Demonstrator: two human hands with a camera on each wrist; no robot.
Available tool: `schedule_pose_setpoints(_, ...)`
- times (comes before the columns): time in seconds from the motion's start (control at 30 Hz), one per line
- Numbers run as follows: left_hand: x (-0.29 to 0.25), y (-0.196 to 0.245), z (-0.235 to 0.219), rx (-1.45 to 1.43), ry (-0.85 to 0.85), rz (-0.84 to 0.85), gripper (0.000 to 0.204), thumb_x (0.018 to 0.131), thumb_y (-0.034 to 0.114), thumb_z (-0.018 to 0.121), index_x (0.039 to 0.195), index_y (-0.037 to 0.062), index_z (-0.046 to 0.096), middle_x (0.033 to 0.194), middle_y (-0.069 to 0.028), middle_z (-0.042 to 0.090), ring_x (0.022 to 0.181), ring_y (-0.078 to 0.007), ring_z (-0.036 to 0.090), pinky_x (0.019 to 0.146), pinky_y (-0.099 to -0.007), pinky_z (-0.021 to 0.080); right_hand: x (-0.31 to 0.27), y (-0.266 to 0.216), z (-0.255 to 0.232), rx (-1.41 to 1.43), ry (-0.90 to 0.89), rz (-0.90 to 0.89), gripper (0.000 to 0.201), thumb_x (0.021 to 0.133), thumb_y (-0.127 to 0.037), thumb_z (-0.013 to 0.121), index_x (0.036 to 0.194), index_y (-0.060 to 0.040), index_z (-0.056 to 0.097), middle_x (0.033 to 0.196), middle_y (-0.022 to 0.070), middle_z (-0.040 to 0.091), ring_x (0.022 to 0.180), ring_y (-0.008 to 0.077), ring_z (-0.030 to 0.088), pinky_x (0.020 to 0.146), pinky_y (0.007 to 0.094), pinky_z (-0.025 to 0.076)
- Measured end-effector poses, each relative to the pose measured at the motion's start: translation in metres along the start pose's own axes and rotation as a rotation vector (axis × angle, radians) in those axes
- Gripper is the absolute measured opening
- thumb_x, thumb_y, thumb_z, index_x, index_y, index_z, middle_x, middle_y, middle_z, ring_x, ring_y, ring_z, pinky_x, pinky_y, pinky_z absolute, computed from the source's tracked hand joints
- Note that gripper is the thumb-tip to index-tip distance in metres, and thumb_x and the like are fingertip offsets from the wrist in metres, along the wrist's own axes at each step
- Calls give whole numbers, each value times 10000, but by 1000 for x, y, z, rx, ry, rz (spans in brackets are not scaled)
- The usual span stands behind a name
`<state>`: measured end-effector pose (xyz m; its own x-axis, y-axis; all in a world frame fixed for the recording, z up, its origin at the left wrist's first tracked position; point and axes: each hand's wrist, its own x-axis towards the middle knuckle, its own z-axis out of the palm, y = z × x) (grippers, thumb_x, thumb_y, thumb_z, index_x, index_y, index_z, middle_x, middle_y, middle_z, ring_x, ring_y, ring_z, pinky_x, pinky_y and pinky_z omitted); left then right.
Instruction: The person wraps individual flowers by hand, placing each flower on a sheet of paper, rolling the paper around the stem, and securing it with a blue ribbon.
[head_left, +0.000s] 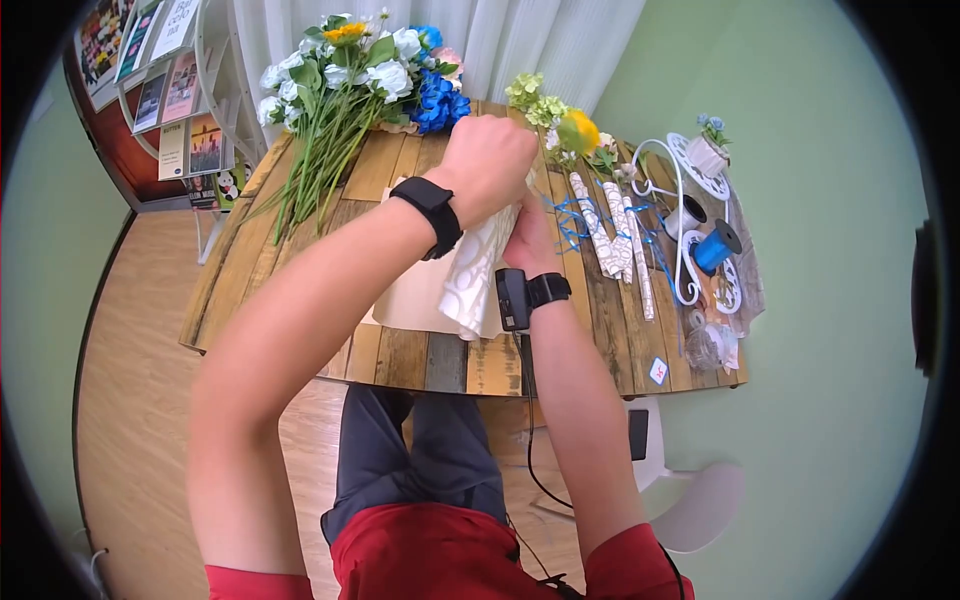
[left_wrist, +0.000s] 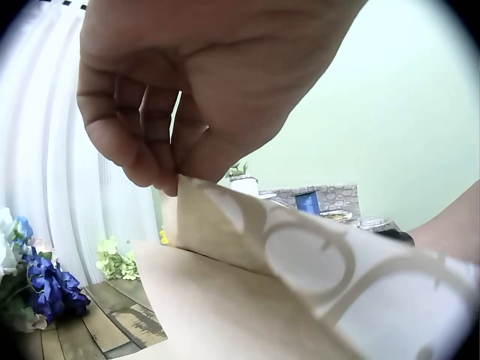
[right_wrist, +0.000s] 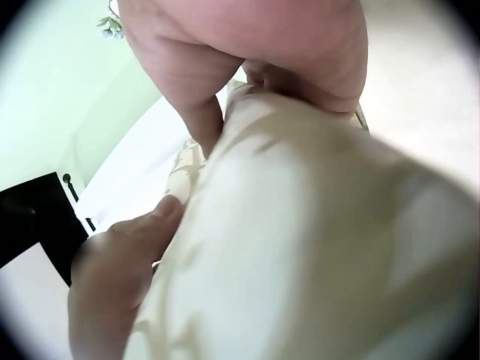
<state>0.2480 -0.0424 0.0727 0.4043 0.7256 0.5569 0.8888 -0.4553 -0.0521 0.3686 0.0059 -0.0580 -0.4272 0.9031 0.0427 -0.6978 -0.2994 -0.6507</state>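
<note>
A sheet of wrapping paper (head_left: 470, 280), white with pale brown rings on one face and plain tan on the other, is partly rolled over the table's middle. At its far end my left hand (head_left: 490, 165) is uppermost. In the left wrist view, the left fingertips (left_wrist: 169, 180) pinch the corner of the paper's edge. Lower down, my right hand (head_left: 530, 235) holds the rolled part from the right side, partly hidden by the paper and the left hand. The roll (right_wrist: 247, 232) fills much of the right wrist view, blurred close up.
White and blue flowers with long stems (head_left: 325, 160) lie at the table's back left. Yellow and green flowers (head_left: 560, 120) and slim patterned paper wraps (head_left: 610, 230) lie right of my hands. Farther right are a blue ribbon spool (head_left: 716, 246) and a white metal stand (head_left: 685, 220).
</note>
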Motion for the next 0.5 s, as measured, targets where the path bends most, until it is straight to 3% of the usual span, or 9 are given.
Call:
schedule_pose_setpoints(0.07,3,-3,3,-144,44,-133,118,757,123,644,792,12,665,711,-194,652,691,-393,647,629,-455,517,-2,0,-3,69,-34,-31,428,979,-329,557,1323,-80,506,1341,89,559,1235,255,530,1058,441,400)
schedule_pose_setpoints(0.17,8,-10,3,-335,129,-163,155,836,157,637,868,5,645,722,-188,658,705,-389,646,646,-438,513,-5,1,-3,167,44,-54,479,993,-374,515,1342,-47,489,1325,116,571,1215,269,550,1040,455,424)
schedule_pose_setpoints(0.27,16,-13,-3,-434,213,-101,198,879,194,633,901,-3,633,739,-184,663,709,-379,643,658,-424,507,-14,-5,-2,-54,14,-48,547,996,-454,464,1344,-32,486,1317,132,575,1186,275,573,1033,443,440)
schedule_pose_setpoints(0.3,18,-12,-12,-434,210,-102,198,879,194,633,901,-3,633,739,-184,663,709,-379,643,658,-424,507,-6,-2,-6,106,-162,36,619,990,-517,415,1360,-24,474,1329,138,568,1182,272,577,1043,415,436)
schedule_pose_setpoints(0.37,23,-11,-24,-478,296,-71,196,883,185,635,903,-10,635,749,-196,659,704,-363,644,654,-407,508,-10,1,-5,24,-29,-124,650,980,-531,411,1379,-21,462,1344,152,560,1164,269,592,1023,377,452)
schedule_pose_setpoints(0.4,29,-16,-25,-484,360,-31,214,884,202,645,916,-9,640,730,-178,657,657,-302,642,636,-369,504,-3,2,-14,76,-5,-7,658,979,-528,408,1391,-16,451,1361,160,546,1194,280,568,1043,391,430)
schedule_pose_setpoints(0.43,30,-17,-30,-483,357,-31,214,884,202,645,916,-9,640,730,-178,657,657,-302,642,636,-369,504,7,6,-28,127,17,110,667,978,-525,405,1404,-12,439,1378,168,532,1225,291,545,1062,406,409)
schedule_pose_setpoints(0.47,31,-20,-35,-518,279,-92,219,889,207,648,911,-10,640,721,-150,656,648,-254,633,630,-347,498,15,14,-41,429,-332,245,671,977,-523,397,1406,-8,435,1418,167,495,1294,315,475,1111,447,336)
schedule_pose_setpoints(0.5,31,-24,-38,-552,201,-153,223,893,212,651,906,-11,641,712,-123,655,640,-205,625,625,-325,492,19,18,-36,447,-111,215,642,991,-488,379,1418,-10,421,1459,163,454,1341,332,414,1142,483,270)
